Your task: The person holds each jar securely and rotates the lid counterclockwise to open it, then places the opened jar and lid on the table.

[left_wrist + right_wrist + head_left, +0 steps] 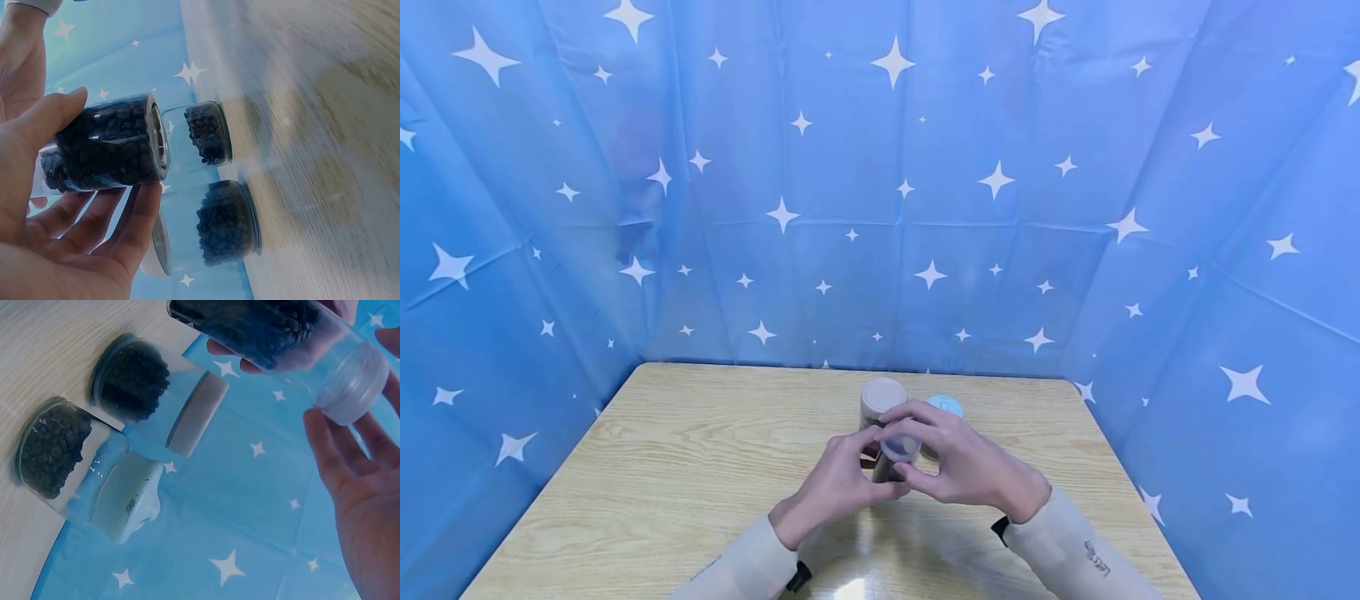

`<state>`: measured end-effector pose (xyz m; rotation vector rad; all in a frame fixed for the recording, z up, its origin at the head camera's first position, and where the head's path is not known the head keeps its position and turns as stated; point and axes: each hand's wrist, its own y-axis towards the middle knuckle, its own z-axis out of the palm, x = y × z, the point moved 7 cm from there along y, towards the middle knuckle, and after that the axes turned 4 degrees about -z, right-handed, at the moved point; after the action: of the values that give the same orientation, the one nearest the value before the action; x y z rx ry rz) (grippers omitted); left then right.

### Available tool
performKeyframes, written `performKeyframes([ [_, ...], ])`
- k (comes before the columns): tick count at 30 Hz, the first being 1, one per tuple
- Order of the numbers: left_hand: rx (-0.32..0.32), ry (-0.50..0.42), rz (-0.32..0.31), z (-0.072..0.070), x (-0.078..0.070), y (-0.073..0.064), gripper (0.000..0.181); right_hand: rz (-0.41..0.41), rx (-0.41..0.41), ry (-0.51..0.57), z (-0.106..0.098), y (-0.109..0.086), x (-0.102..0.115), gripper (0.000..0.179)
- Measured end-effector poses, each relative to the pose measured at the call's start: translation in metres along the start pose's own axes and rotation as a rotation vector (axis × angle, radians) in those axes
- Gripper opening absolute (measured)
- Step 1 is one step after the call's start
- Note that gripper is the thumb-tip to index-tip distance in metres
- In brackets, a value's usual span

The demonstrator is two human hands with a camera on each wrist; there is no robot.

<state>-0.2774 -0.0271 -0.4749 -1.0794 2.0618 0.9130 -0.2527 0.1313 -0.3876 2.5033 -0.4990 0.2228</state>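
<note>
My left hand grips the body of a clear jar partly filled with dark beans, thumb on one side and fingers on the other. The jar is held up off the table. At its top sits a translucent lid, and my right hand has its thumb and fingers curled around that lid. Just beyond stand two more clear jars holding dark beans: one with a pale pinkish lid, the other with a light mint lid.
Both standing jars are on a light wood-grain table, close behind my hands. A blue curtain with white stars hangs along the back and sides of the table.
</note>
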Motion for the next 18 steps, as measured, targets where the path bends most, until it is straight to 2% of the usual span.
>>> performKeyframes([
  [4,-0.006,-0.004,-0.007,-0.0003,0.0006,0.0004,0.061,0.012,-0.056,-0.041,-0.0003,-0.0003,0.0015,0.049],
  [10,-0.01,-0.024,-0.012,-0.0006,0.0011,0.0007,0.047,0.069,-0.179,-0.132,-0.0005,-0.0019,0.002,0.053],
  [18,-0.006,-0.033,-0.025,-0.0001,0.0008,-0.0004,0.043,0.16,-0.234,-0.209,0.0035,-0.0036,0.0046,0.058],
])
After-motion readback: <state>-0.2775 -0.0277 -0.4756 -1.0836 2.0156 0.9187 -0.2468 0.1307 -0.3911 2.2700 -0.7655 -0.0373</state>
